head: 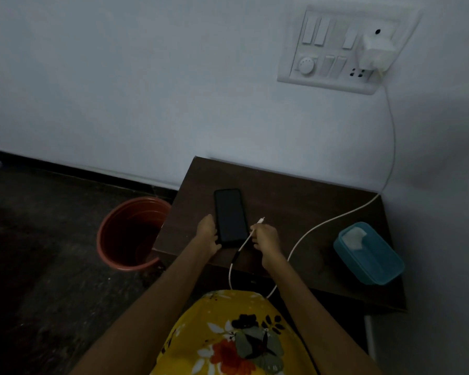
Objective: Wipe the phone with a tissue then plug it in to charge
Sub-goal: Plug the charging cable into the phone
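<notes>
Wiping looks finished: left hand (207,235) steadies the phone (230,216), right hand (266,238) grips the unplugged cable (336,218).

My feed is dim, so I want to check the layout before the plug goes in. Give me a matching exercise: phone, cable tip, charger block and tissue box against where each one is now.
Things:
1. phone
2. cable tip
3. charger block
4. tissue box

Places:
A. in the wall socket
B. at the right end of the table
C. flat on the table, left hand at its edge
D. held up by the right hand

Pairs: 1-C, 2-D, 3-A, 4-B
</notes>
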Available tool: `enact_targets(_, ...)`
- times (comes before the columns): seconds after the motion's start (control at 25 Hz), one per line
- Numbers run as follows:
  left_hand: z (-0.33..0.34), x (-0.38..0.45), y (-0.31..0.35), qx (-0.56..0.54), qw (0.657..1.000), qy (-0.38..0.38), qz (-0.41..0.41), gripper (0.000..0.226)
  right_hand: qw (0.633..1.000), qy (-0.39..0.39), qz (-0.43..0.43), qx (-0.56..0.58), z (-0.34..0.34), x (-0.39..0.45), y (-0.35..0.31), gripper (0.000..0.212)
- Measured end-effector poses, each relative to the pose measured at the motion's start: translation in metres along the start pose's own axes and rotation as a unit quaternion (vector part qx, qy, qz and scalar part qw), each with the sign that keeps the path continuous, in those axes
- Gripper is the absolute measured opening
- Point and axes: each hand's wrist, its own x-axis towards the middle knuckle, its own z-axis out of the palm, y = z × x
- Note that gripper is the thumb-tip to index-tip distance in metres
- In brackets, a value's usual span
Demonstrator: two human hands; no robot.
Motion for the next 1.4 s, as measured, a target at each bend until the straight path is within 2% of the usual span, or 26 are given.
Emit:
enact_targets(0.08,-0.004,0.011,0.002,-0.010,1.000,-0.003,-0.025,0.045,0.994,-0.030,0.023,0.100,-0.007,0.003,-0.006,0.015)
enact_targets(0.2,0.000,0.020,0.002,-0.088,0.994,-0.054,-0.033,0.032,0.973,-0.074,0.036,0.217,-0.014,0.004,-0.022,0.024)
enact_targets(0.44,0.015,0.014,-0.008,-0.240,0.955,-0.172,-0.039,0.051,0.955,-0.091,0.025,0.280,-0.013,0.000,-0.038,0.028)
enact_targets(0.56,0.014,0.018,-0.011,-0.272,0.935,-0.221,-0.050,0.063,0.966,-0.092,0.022,0.239,-0.015,-0.007,-0.037,0.031)
enact_targets(0.72,0.017,0.018,-0.013,-0.302,0.921,-0.241,-0.055,0.069,0.989,-0.091,-0.015,0.114,-0.020,-0.024,-0.029,0.035)
enact_targets(0.88,0.022,0.016,-0.006,-0.330,0.906,-0.260,-0.058,0.076,0.982,-0.182,-0.041,-0.001,-0.017,-0.047,-0.010,0.036)
enact_targets(1.04,0.022,0.017,-0.004,-0.310,0.909,-0.275,-0.048,0.077,0.978,-0.203,-0.049,-0.016,-0.010,-0.053,-0.010,0.033)
enact_targets(1.4,0.022,0.026,-0.013,-0.266,0.927,-0.260,-0.042,0.082,0.981,-0.176,-0.063,-0.057,0.004,-0.042,-0.014,0.037)
